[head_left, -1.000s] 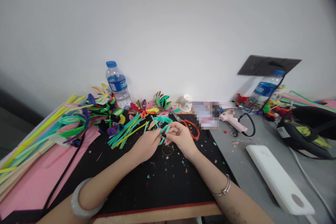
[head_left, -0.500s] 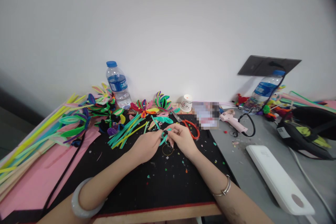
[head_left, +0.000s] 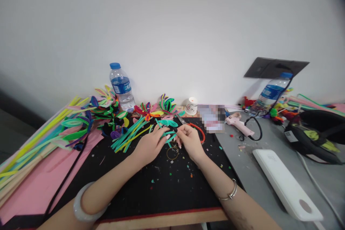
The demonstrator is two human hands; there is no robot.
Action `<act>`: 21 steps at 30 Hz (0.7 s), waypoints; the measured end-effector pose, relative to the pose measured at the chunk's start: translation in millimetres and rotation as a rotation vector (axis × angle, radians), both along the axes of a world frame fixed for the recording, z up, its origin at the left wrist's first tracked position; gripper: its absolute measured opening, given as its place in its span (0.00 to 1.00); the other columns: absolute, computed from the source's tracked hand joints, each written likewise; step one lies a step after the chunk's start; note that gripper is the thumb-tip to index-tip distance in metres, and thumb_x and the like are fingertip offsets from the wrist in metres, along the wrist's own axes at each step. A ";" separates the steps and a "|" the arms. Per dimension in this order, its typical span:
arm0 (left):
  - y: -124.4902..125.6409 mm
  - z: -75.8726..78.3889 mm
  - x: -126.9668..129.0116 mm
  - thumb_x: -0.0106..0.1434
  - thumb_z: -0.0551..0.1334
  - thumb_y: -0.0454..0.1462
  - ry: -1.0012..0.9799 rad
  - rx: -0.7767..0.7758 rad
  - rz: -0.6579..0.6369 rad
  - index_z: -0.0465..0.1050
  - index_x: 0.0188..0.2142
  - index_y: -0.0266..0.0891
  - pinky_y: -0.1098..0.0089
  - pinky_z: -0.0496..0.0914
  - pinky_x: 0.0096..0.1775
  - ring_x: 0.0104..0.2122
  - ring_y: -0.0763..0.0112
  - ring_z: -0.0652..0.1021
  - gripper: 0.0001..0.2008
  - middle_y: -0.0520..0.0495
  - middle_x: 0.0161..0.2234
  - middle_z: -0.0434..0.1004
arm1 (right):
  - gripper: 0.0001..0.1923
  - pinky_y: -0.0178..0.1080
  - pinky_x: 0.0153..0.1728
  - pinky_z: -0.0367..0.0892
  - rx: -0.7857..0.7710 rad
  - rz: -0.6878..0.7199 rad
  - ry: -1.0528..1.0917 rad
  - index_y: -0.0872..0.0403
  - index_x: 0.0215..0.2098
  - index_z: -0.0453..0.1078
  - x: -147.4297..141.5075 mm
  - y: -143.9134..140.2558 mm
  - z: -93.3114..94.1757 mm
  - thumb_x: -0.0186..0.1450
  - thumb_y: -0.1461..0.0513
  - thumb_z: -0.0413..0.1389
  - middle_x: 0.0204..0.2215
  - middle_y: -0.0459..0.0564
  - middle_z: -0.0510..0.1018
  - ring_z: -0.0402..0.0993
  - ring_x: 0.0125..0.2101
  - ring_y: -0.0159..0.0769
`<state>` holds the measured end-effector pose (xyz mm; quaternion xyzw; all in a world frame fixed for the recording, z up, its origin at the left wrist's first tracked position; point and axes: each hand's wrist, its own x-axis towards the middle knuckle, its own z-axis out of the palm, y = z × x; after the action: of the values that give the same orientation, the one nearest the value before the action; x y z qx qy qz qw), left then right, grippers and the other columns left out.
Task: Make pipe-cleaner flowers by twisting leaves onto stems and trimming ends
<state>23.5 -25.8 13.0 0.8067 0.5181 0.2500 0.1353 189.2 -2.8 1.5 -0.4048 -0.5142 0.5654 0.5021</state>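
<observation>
Together, the left hand (head_left: pixel 148 146) and the right hand (head_left: pixel 191 140) met over the black mat (head_left: pixel 167 190) on the counter (head_left: pixel 269 187), the fingers of both pinched on a teal pipe-cleaner piece (head_left: pixel 169 135) between them. Red-handled scissors (head_left: pixel 198 131) lay just beyond the right hand, loose teal stems (head_left: pixel 129 134) just beyond the left.

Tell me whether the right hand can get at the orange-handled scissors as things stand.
Probably yes. The scissors lie on the black mat just beyond the right hand, nothing between them, though its fingers now pinch the teal pipe cleaner piece.
</observation>
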 end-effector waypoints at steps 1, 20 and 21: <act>0.6 -0.6 -0.6 0.65 0.50 0.43 -0.039 0.000 -0.004 0.64 0.51 0.42 0.68 0.68 0.36 0.34 0.64 0.76 0.17 0.44 0.43 0.74 | 0.09 0.27 0.12 0.57 -0.005 -0.018 0.034 0.55 0.24 0.63 0.0 0.1 0.3 0.58 0.59 0.56 0.14 0.41 0.72 0.61 0.11 0.23; 0.6 1.3 -1.7 0.61 0.56 0.37 -0.359 0.013 -0.024 0.67 0.48 0.41 0.69 0.69 0.35 0.29 0.70 0.74 0.15 0.46 0.39 0.75 | 0.09 0.30 0.16 0.66 -0.048 -0.012 0.172 0.55 0.26 0.63 -1.9 -2.5 2.5 0.56 0.59 0.59 0.16 0.42 0.73 0.67 0.14 0.27; 0.4 2.0 -1.4 0.61 0.56 0.37 -0.374 0.000 -0.024 0.67 0.48 0.40 0.70 0.69 0.34 0.28 0.71 0.73 0.15 0.46 0.38 0.75 | 0.09 0.30 0.16 0.66 -0.034 -0.023 0.167 0.55 0.26 0.63 -2.1 -2.7 2.5 0.56 0.59 0.59 0.16 0.42 0.73 0.67 0.14 0.26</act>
<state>22.1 -25.4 15.0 0.7525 0.4741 0.3940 0.2320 187.2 -5.5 4.0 -0.3706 -0.4560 0.6001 0.5428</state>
